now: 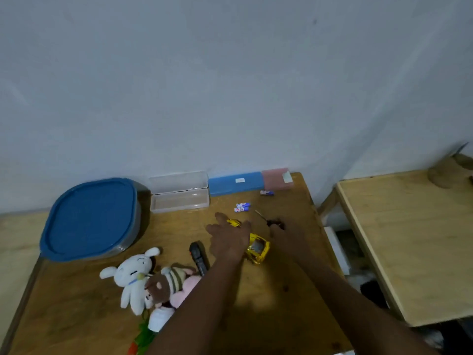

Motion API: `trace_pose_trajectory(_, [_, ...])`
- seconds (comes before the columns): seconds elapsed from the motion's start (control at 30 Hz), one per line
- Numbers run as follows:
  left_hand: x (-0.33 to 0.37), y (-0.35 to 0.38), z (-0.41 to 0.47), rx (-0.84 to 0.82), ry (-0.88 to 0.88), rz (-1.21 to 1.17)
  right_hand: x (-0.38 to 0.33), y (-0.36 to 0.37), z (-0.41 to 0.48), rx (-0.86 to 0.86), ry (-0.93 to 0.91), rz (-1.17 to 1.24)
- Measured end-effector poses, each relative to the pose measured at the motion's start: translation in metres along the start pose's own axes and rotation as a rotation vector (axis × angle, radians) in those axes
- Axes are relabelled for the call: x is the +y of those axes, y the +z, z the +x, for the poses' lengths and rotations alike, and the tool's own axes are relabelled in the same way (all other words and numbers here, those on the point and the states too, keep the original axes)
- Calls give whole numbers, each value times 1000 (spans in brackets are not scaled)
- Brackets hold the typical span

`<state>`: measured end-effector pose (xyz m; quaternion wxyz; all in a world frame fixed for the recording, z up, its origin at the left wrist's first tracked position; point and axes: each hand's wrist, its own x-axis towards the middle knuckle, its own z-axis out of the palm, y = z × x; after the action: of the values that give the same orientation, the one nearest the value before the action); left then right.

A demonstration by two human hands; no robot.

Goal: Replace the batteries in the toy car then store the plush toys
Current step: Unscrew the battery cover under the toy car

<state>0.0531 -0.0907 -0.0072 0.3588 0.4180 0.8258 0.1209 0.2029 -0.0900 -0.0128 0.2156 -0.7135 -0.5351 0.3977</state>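
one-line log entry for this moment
left hand: at yellow plastic toy car | right hand: at dark-handled screwdriver | plush toys: on wooden table

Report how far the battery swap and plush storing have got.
Done: the yellow toy car lies belly-up and its compartment looks open; a small yellow cover piece sits apart. In hand: the left hand is at that piece, the right hand at the black-handled screwdriver. Left: blue-and-white batteries lie loose; plush toys lie outside the blue-lidded container.
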Motion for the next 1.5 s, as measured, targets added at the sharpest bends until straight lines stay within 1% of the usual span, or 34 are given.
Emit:
trace_pose_trajectory(0.07, [5,14,0,-23,-90,-67,11,-12,-13,-19,16,29])
trace_pose_trajectory(0.17, [7,31,-2,-11,-161,-90,29,-29,-22,-68,47,33])
trace_pose_trajectory(0.3, [8,39,-12,-6,-267,-231,47,-41,-28,-112,79,72])
trace_pose_trajectory(0.37, [4,40,-15,3,-281,-307,52,-44,-32,-118,77,74])
trace_pose_trajectory(0.43, [-5,37,-16,-11,-260,-436,50,-50,-36,-121,63,80])
trace_pose_trajectory(0.53, [-21,21,-20,-133,-161,-725,41,-56,-39,-148,28,74])
trace_pose_trajectory(0.67, [-35,-8,-38,-457,-83,-1248,18,-62,-44,-166,-153,87])
trace_pose_trajectory(0.73, [-39,-19,-49,-502,-52,-1360,3,-60,-48,-180,-193,127])
trace_pose_trajectory(0.8, [-40,-25,-57,-460,-3,-1363,-9,-58,-53,-212,-233,121])
trace_pose_trajectory(0.87, [-38,-31,-62,-421,33,-1317,-19,-57,-58,-213,-327,89])
trace_pose_trajectory(0.97, [-36,-37,-66,-405,72,-1286,-35,-58,-68,-105,-499,65])
trace_pose_trajectory(1.03, [-33,-43,-68,-389,89,-1264,-44,-61,-74,-21,-566,67])
trace_pose_trajectory(1.13, [-33,-48,-69,-386,116,-1237,-53,-65,-77,35,-614,38])
trace_pose_trajectory(1.3, [-31,-55,-74,-373,205,-1195,-60,-68,-85,20,-638,26])
trace_pose_trajectory(1.5, [-27,-57,-79,-340,250,-1180,-59,-69,-89,37,-677,25])
